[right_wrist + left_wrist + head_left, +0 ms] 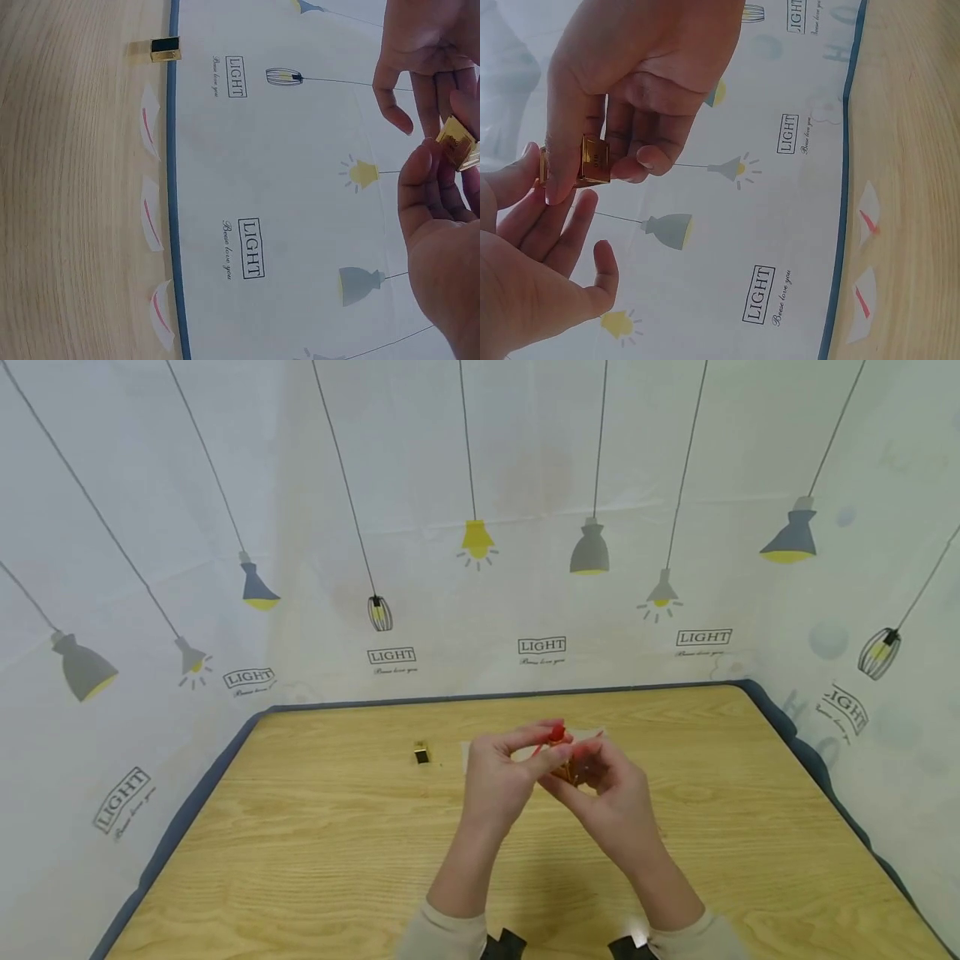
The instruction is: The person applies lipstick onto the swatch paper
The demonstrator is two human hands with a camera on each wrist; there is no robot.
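A gold, square-cased lipstick (564, 770) is held in both hands above the table, with its red tip (557, 732) showing at the top. My left hand (501, 777) pinches its upper gold band (543, 166) between thumb and fingers. Lower down, my right hand (617, 797) grips the square base (596, 159), whose underside shows in the left wrist view. Fingers cover much of the case. Over on the left of the table sits a gold cap (422, 752) with a dark face.
White paper pieces (151, 214) with red strokes lie near the table's back edge, partly behind my hands in the head view. The wooden table (337, 852) has a dark blue border. Behind it hangs a white cloth (420, 460) printed with lamps.
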